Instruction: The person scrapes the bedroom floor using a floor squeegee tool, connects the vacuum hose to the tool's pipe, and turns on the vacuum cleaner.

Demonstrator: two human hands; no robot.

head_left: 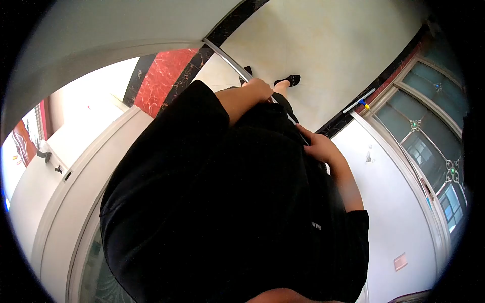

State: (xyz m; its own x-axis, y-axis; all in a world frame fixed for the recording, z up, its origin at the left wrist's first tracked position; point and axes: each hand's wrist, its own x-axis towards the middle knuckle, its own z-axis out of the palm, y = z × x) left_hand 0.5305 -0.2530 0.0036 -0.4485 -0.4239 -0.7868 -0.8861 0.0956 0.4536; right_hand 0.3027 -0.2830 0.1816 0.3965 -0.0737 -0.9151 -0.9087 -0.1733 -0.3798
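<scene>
A slim silver pole (227, 59) slants across the front of my body, from the upper left down to my right side. My left hand (260, 90) is closed around it near the middle of the view. Lower and to the right, my right hand (321, 147) grips the pole close to my black shirt (217, 192). The pole's far end meets the edge of a pale surface at the upper left, and whatever is fixed there is hidden. Behind my right hand, the near end is lost against my clothing.
Pale floor tiles (313, 45) with a dark border lie around my slippers (287, 81). At right, a long-handled squeegee (359, 101) leans by a glass-panelled door (419, 126). A white door (91, 187) with a handle (45, 155) stands at left, beside a red marble strip (164, 76).
</scene>
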